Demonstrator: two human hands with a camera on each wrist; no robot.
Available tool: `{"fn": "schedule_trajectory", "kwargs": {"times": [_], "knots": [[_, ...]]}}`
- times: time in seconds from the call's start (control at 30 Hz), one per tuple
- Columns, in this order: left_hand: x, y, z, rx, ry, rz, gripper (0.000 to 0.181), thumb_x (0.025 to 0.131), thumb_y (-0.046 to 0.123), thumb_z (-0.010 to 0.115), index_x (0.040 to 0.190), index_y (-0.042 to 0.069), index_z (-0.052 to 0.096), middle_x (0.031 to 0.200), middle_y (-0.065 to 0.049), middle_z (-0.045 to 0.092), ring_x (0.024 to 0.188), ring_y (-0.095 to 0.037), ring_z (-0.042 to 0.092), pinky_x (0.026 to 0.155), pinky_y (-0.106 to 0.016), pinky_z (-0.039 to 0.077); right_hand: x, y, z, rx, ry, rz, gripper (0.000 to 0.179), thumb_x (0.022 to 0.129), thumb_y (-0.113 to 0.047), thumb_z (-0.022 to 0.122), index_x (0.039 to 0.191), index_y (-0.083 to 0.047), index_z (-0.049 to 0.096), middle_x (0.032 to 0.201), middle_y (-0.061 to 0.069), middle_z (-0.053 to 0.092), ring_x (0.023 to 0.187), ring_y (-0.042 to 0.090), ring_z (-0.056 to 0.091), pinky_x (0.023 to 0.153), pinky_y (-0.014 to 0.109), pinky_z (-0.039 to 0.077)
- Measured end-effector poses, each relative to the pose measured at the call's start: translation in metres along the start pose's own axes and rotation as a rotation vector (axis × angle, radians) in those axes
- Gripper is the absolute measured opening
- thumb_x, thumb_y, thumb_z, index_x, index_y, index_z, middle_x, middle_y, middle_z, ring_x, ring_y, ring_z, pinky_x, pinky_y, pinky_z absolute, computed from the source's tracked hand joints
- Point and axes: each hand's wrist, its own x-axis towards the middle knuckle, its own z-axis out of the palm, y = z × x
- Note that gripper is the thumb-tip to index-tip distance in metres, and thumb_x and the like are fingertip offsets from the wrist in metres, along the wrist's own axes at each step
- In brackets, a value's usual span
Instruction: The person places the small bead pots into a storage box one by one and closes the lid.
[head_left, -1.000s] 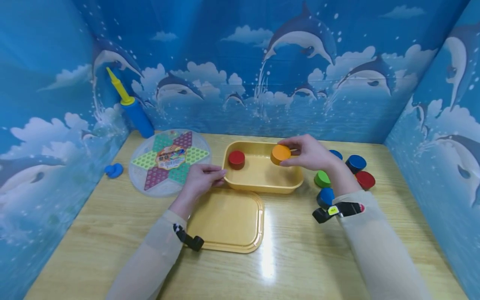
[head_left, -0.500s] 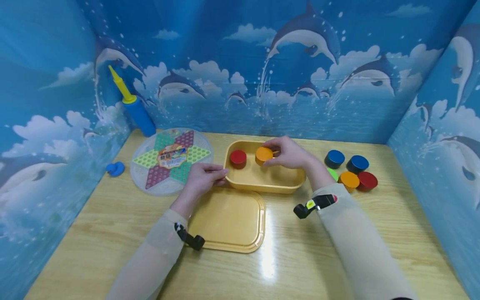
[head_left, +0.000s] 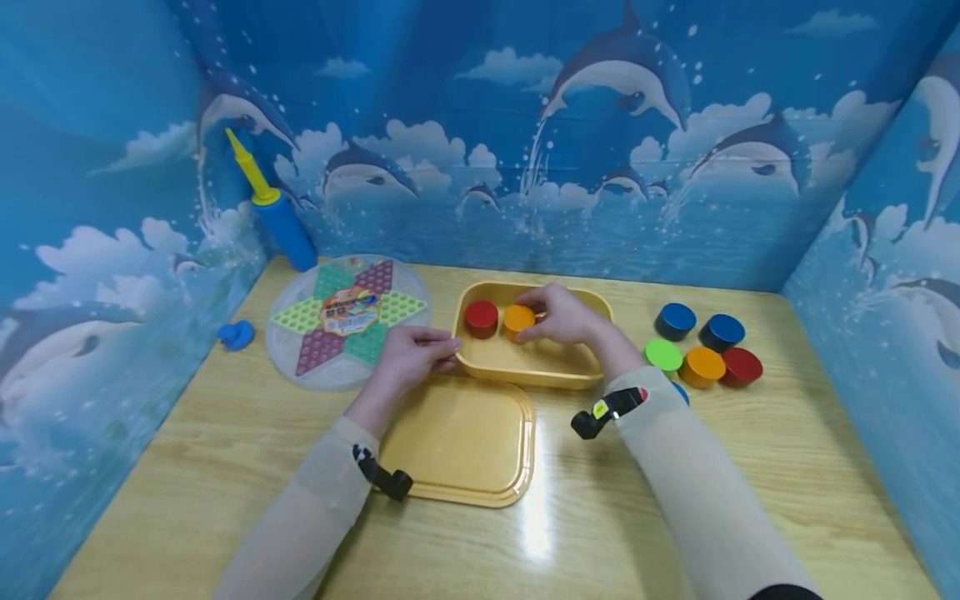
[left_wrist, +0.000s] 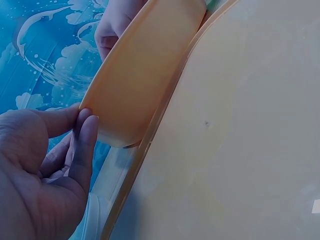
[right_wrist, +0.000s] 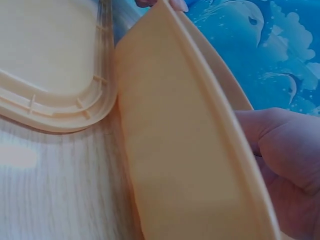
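Observation:
A yellow plastic box (head_left: 540, 377) stands on the table. My left hand (head_left: 411, 357) pinches its left rim between thumb and fingers, which the left wrist view shows close up. Inside the box, a red round disc (head_left: 482, 319) sits at the left end. Just right of it is an orange round disc (head_left: 518, 322), pinched between the thumb and fingers of my right hand (head_left: 562, 317), which reaches down into the box. In the right wrist view the box wall (right_wrist: 175, 135) hides the fingertips and the disc.
A yellow lid (head_left: 457, 442) lies in front of the box. To the right are several discs: blue (head_left: 676, 321), green (head_left: 663, 356), orange (head_left: 702, 367) and red (head_left: 742, 367). Left stand a star-patterned game board (head_left: 348, 321), a blue knob (head_left: 236, 335) and a blue-yellow pump (head_left: 285, 229).
My right hand has carried the orange disc leftward and down into the box, beside the red one. My left hand has kept its pinch on the rim.

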Motion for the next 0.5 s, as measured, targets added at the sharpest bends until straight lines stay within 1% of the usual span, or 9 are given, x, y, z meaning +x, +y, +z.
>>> {"fn": "schedule_trajectory", "kwargs": {"times": [0.2, 0.5], "knots": [[0.0005, 0.0, -0.0003, 0.0, -0.001, -0.009, 0.028, 0.092, 0.003, 0.083, 0.117, -0.008, 0.075, 0.107, -0.022, 0.075, 0.076, -0.02, 0.077, 0.074, -0.032, 0.068, 0.0046, 0.0027, 0.0044, -0.018, 0.017, -0.003, 0.061, 0.09, -0.012, 0.087, 0.143, 0.004, 0.061, 0.139, 0.019, 0.066, 0.126, 0.034, 0.063, 0.111, 0.047, 0.054], [0.0005, -0.0011, -0.0011, -0.005, -0.005, -0.005, 0.028, 0.092, 0.002, 0.083, 0.117, -0.008, 0.074, 0.106, -0.023, 0.075, 0.077, -0.02, 0.077, 0.075, -0.032, 0.068, 0.006, 0.0016, 0.0072, -0.014, 0.029, 0.018, 0.063, 0.089, -0.013, 0.088, 0.143, 0.004, 0.061, 0.138, 0.019, 0.066, 0.123, 0.033, 0.064, 0.108, 0.045, 0.055]]}}
